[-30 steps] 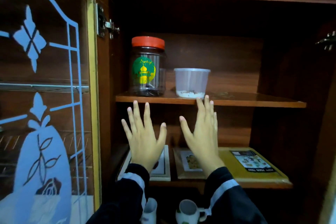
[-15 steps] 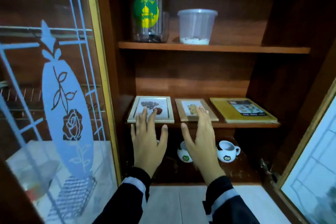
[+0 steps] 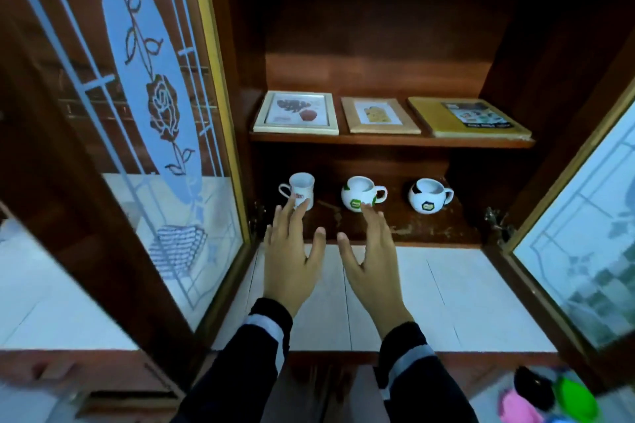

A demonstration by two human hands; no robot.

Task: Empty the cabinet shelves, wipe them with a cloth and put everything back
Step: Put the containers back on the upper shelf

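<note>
The round white mug with green patches (image 3: 360, 194) stands in the middle of the dark wooden bottom shelf (image 3: 429, 227), and it is your reference here. Just left of it stands a small straight white mug with red print (image 3: 301, 189). To its right is a round white mug with black patches (image 3: 427, 195).

Within the last second your hands have dropped from the top shelf, past the framed pictures, to this lowest level, and your view has tilted down with them. That suggests you mean to start emptying with the mugs. Nothing has been lifted out yet, so the task is barely begun.

Your right hand (image 3: 372, 261) is flat and spread, holding nothing, its fingertips at the near lower edge of the green-patched mug. Your left hand (image 3: 290, 257) is equally flat and empty. Its fingertips overlap the foot of the straight mug, though contact cannot be judged.

On the shelf above the green-patched mug lie a white picture frame (image 3: 296, 113), a pale wooden frame (image 3: 379, 115) and a yellow book (image 3: 467, 117).
</note>
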